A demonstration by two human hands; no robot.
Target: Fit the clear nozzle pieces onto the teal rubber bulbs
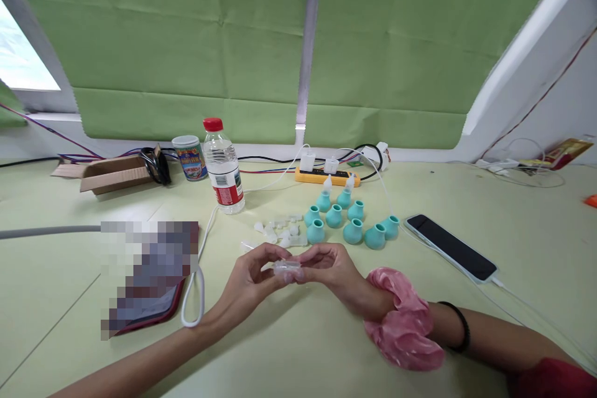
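Note:
A small clear plastic tube-shaped piece (285, 267) is pinched between the fingertips of both hands, low over the table. My left hand (261, 270) is closed on its left side, thumb beneath and fingers above. At its right end my right hand (326, 264) is also closed on it, fingertips meeting the left ones. Just beyond the hands lies a loose group of translucent plastic pieces (280, 233). To their right stand several teal rubber bulbs (353, 231) with open necks. Two bulbs at the back carry white translucent tips (328, 184).
A water bottle (224, 168), a tin can (189, 158) and an open cardboard box (119, 175) stand at the back left. Behind the bulbs is a yellow power strip (326, 177). A phone (450, 247) lies right; a blurred red-edged device (153, 292) and white cable (201, 292) lie left.

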